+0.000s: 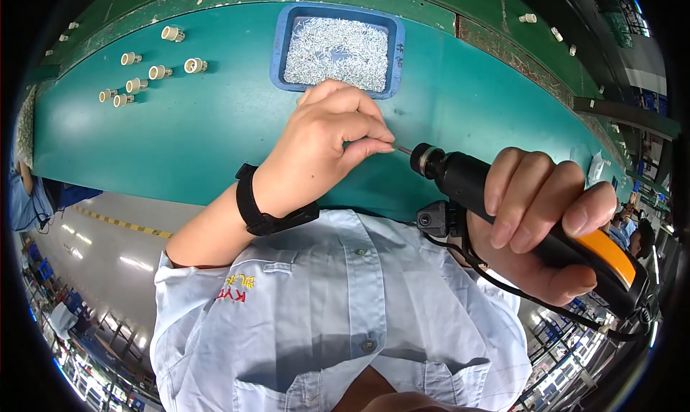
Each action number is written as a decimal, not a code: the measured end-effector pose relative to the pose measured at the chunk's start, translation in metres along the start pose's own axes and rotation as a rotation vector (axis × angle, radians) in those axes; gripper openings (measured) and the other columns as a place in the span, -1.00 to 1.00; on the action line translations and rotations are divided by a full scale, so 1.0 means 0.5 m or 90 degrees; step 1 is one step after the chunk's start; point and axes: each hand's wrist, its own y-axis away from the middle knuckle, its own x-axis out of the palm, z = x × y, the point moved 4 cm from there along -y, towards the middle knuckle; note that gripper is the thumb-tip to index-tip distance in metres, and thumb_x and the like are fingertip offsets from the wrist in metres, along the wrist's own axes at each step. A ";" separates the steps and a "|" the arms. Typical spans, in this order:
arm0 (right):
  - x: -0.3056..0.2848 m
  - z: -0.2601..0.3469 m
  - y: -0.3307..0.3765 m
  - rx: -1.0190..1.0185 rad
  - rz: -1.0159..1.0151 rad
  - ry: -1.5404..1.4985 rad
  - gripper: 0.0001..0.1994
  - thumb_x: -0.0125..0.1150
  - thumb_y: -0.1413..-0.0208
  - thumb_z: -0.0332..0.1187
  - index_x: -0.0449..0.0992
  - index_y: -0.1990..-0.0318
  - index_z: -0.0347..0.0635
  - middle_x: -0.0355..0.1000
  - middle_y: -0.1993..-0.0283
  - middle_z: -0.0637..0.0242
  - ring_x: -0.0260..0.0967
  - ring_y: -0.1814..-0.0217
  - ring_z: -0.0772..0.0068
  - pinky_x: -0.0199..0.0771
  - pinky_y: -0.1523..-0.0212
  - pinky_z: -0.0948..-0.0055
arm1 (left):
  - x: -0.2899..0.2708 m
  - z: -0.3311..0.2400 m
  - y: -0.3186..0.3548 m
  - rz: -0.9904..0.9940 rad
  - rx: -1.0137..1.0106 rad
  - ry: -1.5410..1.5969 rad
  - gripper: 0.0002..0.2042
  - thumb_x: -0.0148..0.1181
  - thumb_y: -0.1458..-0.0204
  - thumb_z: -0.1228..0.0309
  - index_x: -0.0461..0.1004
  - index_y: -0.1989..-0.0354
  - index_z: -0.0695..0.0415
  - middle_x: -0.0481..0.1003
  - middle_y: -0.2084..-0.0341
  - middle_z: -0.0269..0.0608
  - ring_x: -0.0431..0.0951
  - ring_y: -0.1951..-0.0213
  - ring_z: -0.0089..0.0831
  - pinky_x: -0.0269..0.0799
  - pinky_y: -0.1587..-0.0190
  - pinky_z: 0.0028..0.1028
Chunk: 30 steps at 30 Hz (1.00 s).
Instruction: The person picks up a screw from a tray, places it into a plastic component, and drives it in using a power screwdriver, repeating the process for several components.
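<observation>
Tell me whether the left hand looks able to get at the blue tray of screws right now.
Probably yes: the left hand sits just beside the blue tray, nothing lying between, though its fingertips are pinched at the screwdriver tip.

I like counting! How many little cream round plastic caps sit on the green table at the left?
7 small cream plastic caps on the green table's left: one on top, three in the middle row, three lowest. More may be hidden.

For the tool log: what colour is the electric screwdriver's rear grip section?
Orange, on a black electric screwdriver; head view.

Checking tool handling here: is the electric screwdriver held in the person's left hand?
No, the right hand grips the black-and-orange electric screwdriver, while the left hand pinches at its bit.
</observation>
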 end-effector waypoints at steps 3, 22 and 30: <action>0.003 0.003 -0.001 -0.001 -0.009 0.008 -0.59 0.08 -0.18 0.01 0.28 0.09 -0.15 0.29 0.45 0.39 0.27 0.49 0.56 0.22 0.42 0.56 | -0.003 -0.004 0.001 -0.011 0.003 -0.003 -0.84 0.43 0.31 0.47 0.58 0.50 0.07 0.48 0.45 -0.41 0.42 0.28 -0.34 0.29 0.15 -0.38; 0.002 -0.064 0.013 0.148 -0.055 0.200 -0.57 0.05 -0.17 0.04 0.26 0.17 -0.20 0.24 0.58 0.40 0.16 0.65 0.54 0.20 0.56 0.49 | 0.075 0.079 0.046 0.040 -0.300 0.227 -0.80 0.33 0.14 0.59 0.51 0.29 0.27 0.54 0.50 -0.15 0.53 0.54 -0.48 0.45 0.44 -0.53; 0.004 -0.087 0.022 0.174 -0.068 0.245 -0.57 0.10 -0.14 0.03 0.26 0.20 -0.19 0.22 0.61 0.41 0.17 0.66 0.53 0.22 0.57 0.48 | 0.073 0.075 0.041 0.049 -0.319 0.231 -0.82 0.32 0.14 0.61 0.52 0.32 0.27 0.53 0.51 -0.15 0.53 0.54 -0.52 0.44 0.45 -0.54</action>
